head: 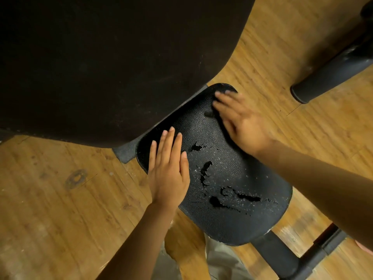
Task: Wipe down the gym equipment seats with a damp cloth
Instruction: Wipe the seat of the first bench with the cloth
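Note:
A black padded seat (232,176) with cracked, torn patches in its cover fills the middle of the view. My left hand (169,170) lies flat on the seat's left edge, fingers straight and together. My right hand (240,120) is blurred and presses on the seat's far end, fingers spread; a dark bit (210,113) shows under its fingers, and I cannot tell whether that is a cloth. Above the seat rises the large dark back pad (101,63), which hides the seat's far left corner.
The wooden floor (60,199) surrounds the seat. A black frame tube (331,75) slants in at the upper right. The seat's black post and base bar (292,257) run off to the lower right. Light fabric (220,259) lies below the seat.

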The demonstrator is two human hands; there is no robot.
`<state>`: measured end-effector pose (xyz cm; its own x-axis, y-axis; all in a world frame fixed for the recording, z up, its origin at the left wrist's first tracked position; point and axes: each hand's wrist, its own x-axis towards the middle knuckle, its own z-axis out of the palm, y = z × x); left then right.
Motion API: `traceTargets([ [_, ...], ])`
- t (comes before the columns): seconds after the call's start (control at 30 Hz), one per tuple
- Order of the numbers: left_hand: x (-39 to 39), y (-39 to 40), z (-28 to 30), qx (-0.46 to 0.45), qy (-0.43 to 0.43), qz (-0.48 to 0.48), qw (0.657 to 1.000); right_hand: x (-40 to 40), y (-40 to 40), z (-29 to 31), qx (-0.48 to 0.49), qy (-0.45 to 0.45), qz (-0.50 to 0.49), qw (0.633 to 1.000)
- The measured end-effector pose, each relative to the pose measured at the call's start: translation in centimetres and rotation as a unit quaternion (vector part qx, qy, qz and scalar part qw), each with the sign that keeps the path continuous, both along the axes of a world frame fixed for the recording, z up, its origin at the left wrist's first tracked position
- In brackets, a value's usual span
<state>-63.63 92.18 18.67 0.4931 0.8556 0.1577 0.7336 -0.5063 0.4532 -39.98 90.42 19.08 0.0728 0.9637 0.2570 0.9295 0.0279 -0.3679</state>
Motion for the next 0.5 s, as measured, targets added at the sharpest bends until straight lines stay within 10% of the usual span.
traceTargets([
  [0.5, -0.2, 0.0, -0.6, 0.045, -0.001, 0.002, 0.999, 1.3, -8.5, 1.1, -0.079, 0.015, 0.006, 0.997],
])
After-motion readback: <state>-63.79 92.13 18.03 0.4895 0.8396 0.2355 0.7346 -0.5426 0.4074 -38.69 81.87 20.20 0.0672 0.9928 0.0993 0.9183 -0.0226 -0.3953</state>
